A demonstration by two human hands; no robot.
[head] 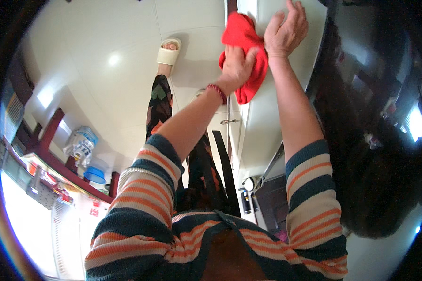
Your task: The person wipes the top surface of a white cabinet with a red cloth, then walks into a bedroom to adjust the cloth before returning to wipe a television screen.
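My left hand (237,65), with a dark red braided bracelet at its wrist, presses on a bright red cloth (246,35). The cloth lies bunched over the edge of a pale cabinet top (263,130). Its fingertips are partly hidden in the folds. Just right of the cloth, my right hand (286,31) is raised over the pale surface with fingers spread a little and nothing seen in it. Whether its side touches the cloth, I cannot tell.
A glossy black panel (358,165) borders the cabinet top on the right. Below the cloth, a metal handle (230,121) sticks out from the cabinet front. A dark red wooden frame (70,168), a blue basin (95,175) and a plastic bag (81,144) are at the lower left.
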